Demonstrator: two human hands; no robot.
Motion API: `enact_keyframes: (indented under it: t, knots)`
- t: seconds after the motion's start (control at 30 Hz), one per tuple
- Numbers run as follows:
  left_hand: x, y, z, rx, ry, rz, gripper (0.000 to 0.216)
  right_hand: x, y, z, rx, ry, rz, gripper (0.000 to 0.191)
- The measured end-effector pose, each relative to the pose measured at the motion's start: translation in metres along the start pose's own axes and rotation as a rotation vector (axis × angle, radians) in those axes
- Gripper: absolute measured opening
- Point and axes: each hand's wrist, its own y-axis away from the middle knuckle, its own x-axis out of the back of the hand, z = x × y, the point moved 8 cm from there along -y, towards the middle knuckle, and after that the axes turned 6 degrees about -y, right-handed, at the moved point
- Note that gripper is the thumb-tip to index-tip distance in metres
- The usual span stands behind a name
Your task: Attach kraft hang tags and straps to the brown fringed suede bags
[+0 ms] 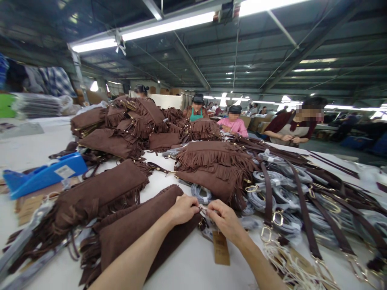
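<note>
Before me on the white table lies a dark brown fringed bag [136,225]. My left hand [183,209] pinches a pale tag string [203,208] at the bag's right end, fingers closed. Just across from it, my right hand [224,219] has thumb and fingertips closed on the same string. A brown cardboard hang tag [221,249] dangles beneath the right hand. Some gold-coloured hardware and grey wrapping show under the fingers, partly hidden. Another fringed bag [102,191] rests to the left, and stacked fringed bags [211,165] sit beyond my hands.
A blue tape dispenser [45,173] stands at left. Dark straps [302,209] with gold clasps and plastic-wrapped coils cover the right side. White tag strings [287,262] lie at front right. A large bag pile [121,125] rises behind; several people are across the table.
</note>
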Motion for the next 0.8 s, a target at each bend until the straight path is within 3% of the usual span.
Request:
enact_keyframes:
  t: [0.13, 0.27, 0.47, 0.8]
  knots:
    - [-0.001, 0.000, 0.001, 0.006, -0.018, 0.010, 0.018, 0.006, 0.006, -0.020, 0.054, 0.199, 0.088, 0.023]
    - [0.000, 0.001, 0.004, -0.015, -0.031, 0.019, 0.019, -0.002, 0.009, -0.029, -0.017, 0.264, -0.008, 0.028]
    - [0.001, 0.002, 0.006, -0.040, -0.032, 0.029, 0.018, 0.004, 0.007, -0.023, -0.072, 0.254, 0.034, 0.029]
    - [-0.004, -0.001, 0.001, -0.047, 0.015, 0.043, 0.017, 0.006, 0.000, -0.016, 0.022, 0.311, 0.035, 0.032]
